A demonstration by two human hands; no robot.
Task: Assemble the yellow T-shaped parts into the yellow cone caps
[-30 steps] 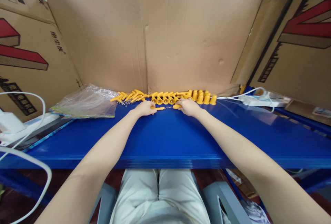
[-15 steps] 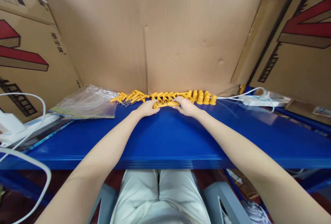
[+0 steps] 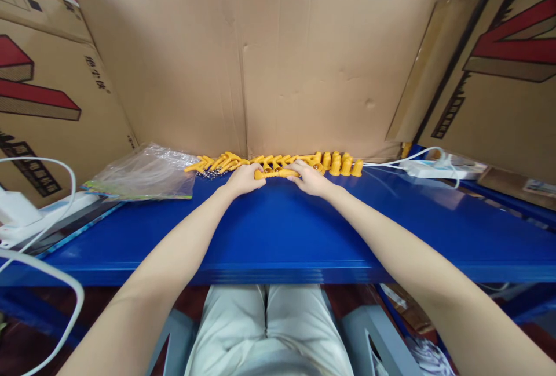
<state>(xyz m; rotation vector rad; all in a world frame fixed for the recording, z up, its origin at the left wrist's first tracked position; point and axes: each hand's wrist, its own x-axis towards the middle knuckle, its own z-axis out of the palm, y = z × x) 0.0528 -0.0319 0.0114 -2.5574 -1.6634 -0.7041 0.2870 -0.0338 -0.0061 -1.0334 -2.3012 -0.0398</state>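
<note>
Left hand (image 3: 247, 180) and right hand (image 3: 310, 179) clamped on opposite ends of yellow rod (image 3: 277, 173), presumably to hold it straight.

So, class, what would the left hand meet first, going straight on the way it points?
Beyond the yellow piece in its grip, the left hand would probably first meet the row of yellow parts just behind; depth is unclear.

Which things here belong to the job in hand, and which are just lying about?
Apparently the job:
yellow piece, between left hand and right hand
yellow caps
yellow parts at left

Apparently lying about:
plastic bag
white cable
</note>
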